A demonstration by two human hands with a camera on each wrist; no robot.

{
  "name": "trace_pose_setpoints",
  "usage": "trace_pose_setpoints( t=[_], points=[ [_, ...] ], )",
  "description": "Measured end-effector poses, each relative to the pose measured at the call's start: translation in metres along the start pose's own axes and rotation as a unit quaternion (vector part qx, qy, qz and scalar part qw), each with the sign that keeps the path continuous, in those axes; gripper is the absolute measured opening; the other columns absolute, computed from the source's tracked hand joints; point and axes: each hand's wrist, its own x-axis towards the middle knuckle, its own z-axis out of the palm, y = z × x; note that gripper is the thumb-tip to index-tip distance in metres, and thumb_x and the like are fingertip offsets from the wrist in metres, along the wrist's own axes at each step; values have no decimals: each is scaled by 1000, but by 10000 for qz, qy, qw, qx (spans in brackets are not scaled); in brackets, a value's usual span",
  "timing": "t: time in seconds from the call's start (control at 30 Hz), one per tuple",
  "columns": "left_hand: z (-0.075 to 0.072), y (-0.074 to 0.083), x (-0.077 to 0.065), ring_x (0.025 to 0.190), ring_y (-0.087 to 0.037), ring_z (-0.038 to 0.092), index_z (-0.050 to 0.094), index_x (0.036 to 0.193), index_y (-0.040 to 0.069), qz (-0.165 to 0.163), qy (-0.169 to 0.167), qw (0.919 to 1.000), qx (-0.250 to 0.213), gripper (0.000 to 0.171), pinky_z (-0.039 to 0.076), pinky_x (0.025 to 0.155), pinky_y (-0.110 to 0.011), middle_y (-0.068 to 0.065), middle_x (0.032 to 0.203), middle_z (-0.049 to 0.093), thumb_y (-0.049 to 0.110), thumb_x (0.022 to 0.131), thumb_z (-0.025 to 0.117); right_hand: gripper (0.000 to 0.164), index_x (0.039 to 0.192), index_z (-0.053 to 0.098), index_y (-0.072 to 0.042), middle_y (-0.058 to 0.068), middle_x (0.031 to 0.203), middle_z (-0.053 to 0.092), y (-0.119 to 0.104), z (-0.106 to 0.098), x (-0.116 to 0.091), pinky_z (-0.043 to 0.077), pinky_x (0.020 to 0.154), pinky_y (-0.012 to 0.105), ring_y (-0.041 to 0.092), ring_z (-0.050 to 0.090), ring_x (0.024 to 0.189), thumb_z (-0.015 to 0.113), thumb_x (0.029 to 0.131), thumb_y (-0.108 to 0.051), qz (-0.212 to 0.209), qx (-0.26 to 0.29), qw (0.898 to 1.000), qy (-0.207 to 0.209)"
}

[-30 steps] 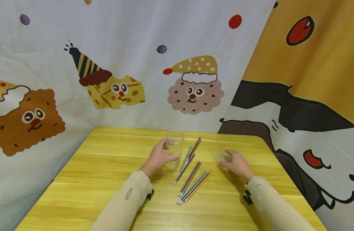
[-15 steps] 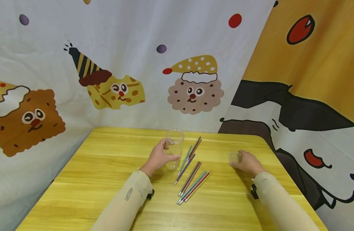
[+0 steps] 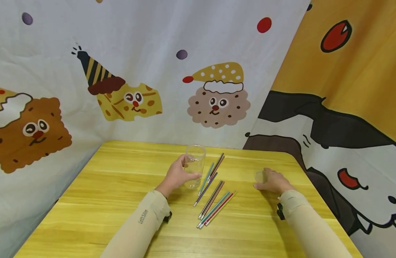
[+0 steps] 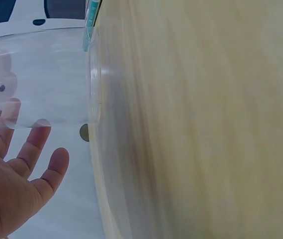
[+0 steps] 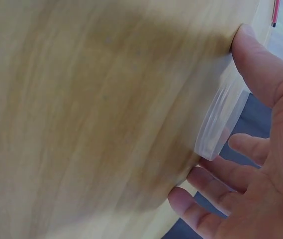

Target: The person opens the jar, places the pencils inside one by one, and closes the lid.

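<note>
My left hand grips a tall clear plastic jar, thumb in front and fingers behind. The jar stands upright on the table with its top uncovered. In the left wrist view the lower fingers extend beside the jar's wall. To the right, my right hand is spread beside a clear round lid. Seen from the right wrist, the lid rests on the wood between the thumb and the loosely bent fingers, with a gap on the thumb side.
Several pencils with eraser ends lie between the hands: a farther group right by the jar and a nearer group. The wooden table ends at the back against a cartoon-printed curtain.
The right hand and the lid have moved right, away from the pencils, then stopped with a slight shift back left. The left hand and jar have stayed in place.
</note>
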Motion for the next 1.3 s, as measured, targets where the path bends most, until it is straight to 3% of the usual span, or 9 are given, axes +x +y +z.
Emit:
trace_pose_setpoints(
  t=[0.23,0.53,0.7,0.8,0.9,1.07,1.3],
  points=[
    [0,0,-1,137,-41,56,58,135,21,-60,26,10000,5,69,56,103,-56,-7,139,63,36,80,97,112,163,24,12,44,156,41,2,4,0,42,110,74,67,42,139,79,93,-57,99,31,9999,-11],
    [0,-1,-1,137,-42,57,58,137,22,-56,21,10000,-16,70,57,102,-56,-7,140,62,36,81,97,111,163,25,11,44,155,43,2,8,-4,44,107,74,65,47,136,79,93,-57,1,108,9997,210],
    [1,-1,-1,137,-42,57,57,137,24,-73,34,10000,-10,70,57,100,-55,-5,140,62,36,81,97,88,158,38,11,42,152,49,-13,9,-6,43,111,74,64,48,137,72,101,-46,-357,56,9941,1025],
    [1,-1,0,136,-42,57,57,138,24,-20,34,10000,-11,70,57,100,-55,-5,140,61,36,81,96,66,151,52,8,36,147,58,-35,7,-8,45,111,71,59,54,135,69,106,-37,-831,114,9824,1667],
    [0,0,0,136,-42,57,57,139,25,6,25,10000,-20,71,56,100,-55,-5,140,61,36,81,97,51,144,63,2,29,144,65,-62,7,-10,46,112,69,53,57,134,68,107,-33,-1287,281,9720,1945],
    [0,0,0,135,-41,57,57,142,24,21,-13,10000,-41,74,57,99,-54,-7,142,60,36,81,96,47,144,65,-4,20,146,66,-105,16,-10,47,114,66,46,57,139,67,108,-34,-1727,570,9740,1349],
    [-1,1,-1,135,-42,58,57,129,19,13,-11,10000,-9,64,57,99,-54,-10,142,61,36,81,96,67,162,44,-9,17,163,51,-162,24,13,44,120,61,39,52,149,68,107,-38,-1839,532,9814,-137]
  ],
)
